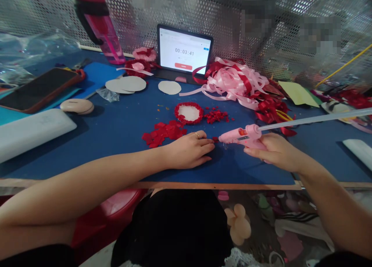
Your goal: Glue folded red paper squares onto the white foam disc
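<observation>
My right hand is wrapped round the handle of a pink glue gun, with a long clear glue stick out of its back. The nozzle points left, right beside a small red piece. At that piece lie the fingertips of my left hand, which rests palm down with its fingers apart. Beyond my left hand are a heap of red fabric squares and a white disc with a ruffled red edge. Small red bits lie to the disc's right.
Pink and red ribbons pile up near a tablet showing a timer. White ovals, a phone, a beige mouse and a pink bottle are further left. A perforated metal screen stands behind.
</observation>
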`<state>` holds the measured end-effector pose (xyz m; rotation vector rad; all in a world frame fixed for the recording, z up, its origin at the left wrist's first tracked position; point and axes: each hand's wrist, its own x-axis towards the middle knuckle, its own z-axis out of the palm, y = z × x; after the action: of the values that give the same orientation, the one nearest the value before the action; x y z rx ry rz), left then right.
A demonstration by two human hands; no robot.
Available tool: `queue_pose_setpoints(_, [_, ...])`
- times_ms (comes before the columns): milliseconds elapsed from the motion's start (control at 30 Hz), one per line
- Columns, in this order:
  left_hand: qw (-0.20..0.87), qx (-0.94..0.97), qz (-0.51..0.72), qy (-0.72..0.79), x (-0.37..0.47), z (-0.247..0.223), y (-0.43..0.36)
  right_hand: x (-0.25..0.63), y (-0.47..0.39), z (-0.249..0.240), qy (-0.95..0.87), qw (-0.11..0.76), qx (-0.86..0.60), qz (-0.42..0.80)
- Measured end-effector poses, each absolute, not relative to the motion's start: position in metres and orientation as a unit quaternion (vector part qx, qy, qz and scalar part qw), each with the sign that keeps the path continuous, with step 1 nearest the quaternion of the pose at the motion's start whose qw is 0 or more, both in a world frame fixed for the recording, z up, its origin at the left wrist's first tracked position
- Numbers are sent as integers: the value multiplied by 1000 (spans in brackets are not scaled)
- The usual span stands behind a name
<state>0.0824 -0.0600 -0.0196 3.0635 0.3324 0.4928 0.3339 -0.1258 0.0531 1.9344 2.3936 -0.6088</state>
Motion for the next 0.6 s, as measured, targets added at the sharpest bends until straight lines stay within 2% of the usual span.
queue_pose_setpoints(333, [9,981,159,113,83,-18,-61,334,-126,55,763,-17,614,-203])
queue_pose_setpoints(600, [5,980,166,111,83,-20,-61,325,-123,65,767,37,616,-175])
